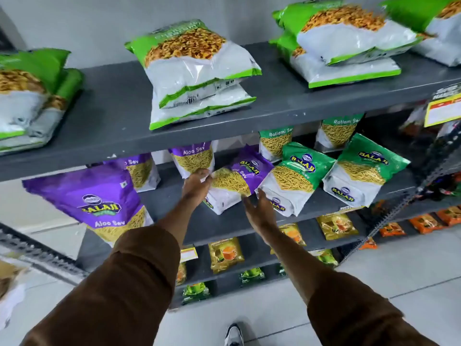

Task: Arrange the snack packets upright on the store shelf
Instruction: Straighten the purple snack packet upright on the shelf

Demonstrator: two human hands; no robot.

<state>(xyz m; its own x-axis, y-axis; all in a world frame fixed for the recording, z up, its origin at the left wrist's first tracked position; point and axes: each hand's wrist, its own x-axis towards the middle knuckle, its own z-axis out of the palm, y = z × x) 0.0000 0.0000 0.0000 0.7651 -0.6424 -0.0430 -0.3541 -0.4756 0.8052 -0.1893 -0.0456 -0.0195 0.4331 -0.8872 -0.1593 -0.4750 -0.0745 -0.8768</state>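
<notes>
Here, I am working at the middle shelf (224,221) of a grey store rack. My left hand (197,182) grips the near-left edge of a purple Aloo Sev packet (237,181), fingers curled over its white lower part; the grip is closed on that packet. The packet lies tilted on the shelf, its purple top pointing far-right, not upright. My right hand (259,208) is just right of the packet's near corner, fingers spread wide, holding nothing; I cannot tell whether the fingertips touch the packet. Both forearms wear brown sleeves (139,270).

Just right of the held packet, a green Ratlami Sev packet (296,176) lies tilted, and a second green packet (361,168) lies tilted further right. Behind them, two Ratlami Sev packets (275,143) stand upright at the far edge. Behind my left hand, one upright Aloo Sev packet (194,158) stands at the back, with another further left. A large purple Aloo Sev packet (92,198) appears near-left, leaning forward off the shelf line.

The top shelf (112,121) carries green-and-white packets (197,71) lying flat in stacks. Lower shelves hold yellow packets (225,257) and orange packets (424,222).
</notes>
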